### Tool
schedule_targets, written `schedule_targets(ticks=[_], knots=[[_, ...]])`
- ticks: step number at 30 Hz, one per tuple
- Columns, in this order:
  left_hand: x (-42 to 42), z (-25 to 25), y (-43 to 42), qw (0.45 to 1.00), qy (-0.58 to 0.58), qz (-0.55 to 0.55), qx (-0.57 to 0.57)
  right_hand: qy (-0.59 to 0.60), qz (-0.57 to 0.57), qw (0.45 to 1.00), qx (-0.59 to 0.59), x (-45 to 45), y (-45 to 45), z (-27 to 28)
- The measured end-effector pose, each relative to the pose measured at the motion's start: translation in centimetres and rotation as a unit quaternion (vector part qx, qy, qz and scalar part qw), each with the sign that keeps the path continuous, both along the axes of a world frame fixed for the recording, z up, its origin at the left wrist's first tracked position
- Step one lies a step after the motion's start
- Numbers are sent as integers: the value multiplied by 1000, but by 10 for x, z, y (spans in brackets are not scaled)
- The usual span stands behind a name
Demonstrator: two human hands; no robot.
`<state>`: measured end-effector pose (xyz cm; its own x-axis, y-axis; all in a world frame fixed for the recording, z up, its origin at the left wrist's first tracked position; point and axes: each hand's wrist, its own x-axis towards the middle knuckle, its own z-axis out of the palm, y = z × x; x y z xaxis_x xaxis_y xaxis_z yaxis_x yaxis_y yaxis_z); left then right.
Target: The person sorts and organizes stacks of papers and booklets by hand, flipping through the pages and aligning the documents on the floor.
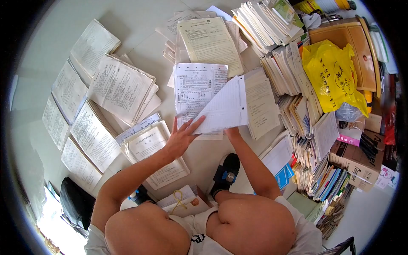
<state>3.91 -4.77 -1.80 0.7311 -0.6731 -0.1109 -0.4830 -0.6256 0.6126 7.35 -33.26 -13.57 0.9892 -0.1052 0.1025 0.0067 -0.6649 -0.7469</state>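
My left hand [180,138] lies at the lower left of a printed sheet with handwriting [193,87], its fingers partly on the paper. A corner of the paper, showing a lined side [227,106], is folded over diagonally to the left, and my left fingertips touch its lower tip. My right hand [232,132] is at the lower right edge of the same paper, its fingers mostly hidden beneath it. Behind the held paper lies a yellowish printed stack [210,42]. To its right is another stack with handwriting [261,104].
Stacks of printed papers [121,87] cover the floor at left, with another stack [157,153] near my left forearm. Tall paper piles [272,23] line the right side, beside a yellow plastic bag [333,76], a wooden drawer [350,46] and a cardboard box [355,159].
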Motion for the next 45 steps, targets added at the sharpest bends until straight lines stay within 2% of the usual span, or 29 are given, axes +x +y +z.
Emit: schedule_targets(ticks=[3,5,6,7,8,9,10,11,12,13,14,16,17,18,20,22,23,25,30,32,33,35,38,43,45], knots=[[3,4,2,1000,3,-1,-6,1,-10,1000,0,2,1,2],[5,9,4,994,37,12,-100,-21,-2,998,-66,10,-2,4],[2,8,4,994,38,11,-101,-42,6,990,-131,13,-4,7],[-2,5,3,957,131,88,-245,58,-35,998,-2,14,-2,26],[-4,4,4,885,218,160,-379,155,-75,977,128,16,1,44],[-2,15,13,868,262,214,-364,125,-101,966,203,14,0,33],[1,31,27,845,305,268,-348,122,-103,966,203,13,0,36],[-3,37,38,823,268,312,-391,123,-119,965,199,10,1,39],[-9,30,58,855,172,312,-376,123,-136,964,195,8,2,41],[-22,21,80,785,244,375,-429,75,-122,978,154,6,4,37],[-12,78,86,728,307,390,-473,73,-127,977,157,7,7,37],[-25,84,111,701,303,429,-483,79,-104,980,148,12,13,39],[-47,48,138,699,311,449,-461,78,-109,979,152,16,15,41],[-62,45,148,703,311,447,-458,86,-119,983,114,21,17,43],[-84,43,159,658,337,520,-429,93,-131,984,80,29,24,45],[-106,31,161,651,337,531,-425,17,-98,988,-115,29,30,44],[-116,25,161,642,337,544,-423,18,-97,989,-113,27,32,44],[-131,21,158,639,339,548,-421,40,-132,986,-92,26,36,39],[-159,-4,153,608,330,564,-451,87,-103,990,-43,25,28,42],[-165,-13,154,617,328,565,-439,110,-140,980,88,27,35,62],[-166,-17,153,627,318,577,-415,109,-138,981,86,29,35,57],[-163,-17,147,634,312,586,-396,-6,-94,995,33,38,31,40],[-155,-8,142,645,325,561,-406,-10,-60,997,56,57,33,38],[-157,-19,139,624,316,605,-380,35,-89,993,76,69,42,48],[-154,-12,137,624,329,594,-387,20,-107,983,147,69,40,44]])
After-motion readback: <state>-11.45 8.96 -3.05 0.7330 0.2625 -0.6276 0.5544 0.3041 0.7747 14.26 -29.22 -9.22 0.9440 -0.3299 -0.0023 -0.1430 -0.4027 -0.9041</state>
